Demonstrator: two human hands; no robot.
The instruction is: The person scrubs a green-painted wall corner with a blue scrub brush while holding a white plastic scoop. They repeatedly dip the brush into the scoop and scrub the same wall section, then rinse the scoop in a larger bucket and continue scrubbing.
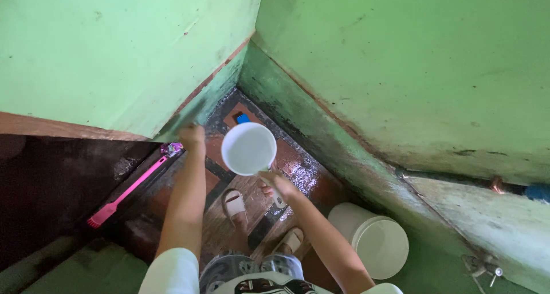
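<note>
There is one view only, from a camera worn on the person's head. It looks steeply down along the body into the corner where two green walls (401, 59) meet, so the wet tiled floor (298, 162) lies far below and the person's own arms, knees and sandalled feet run up from the bottom edge. The nearest parts are the white sleeve (172, 274) and the forearms; the corner of the floor is farthest. The wide lens bends the wall edges outward. With a single camera, no part of the scene is shared between views.
</note>
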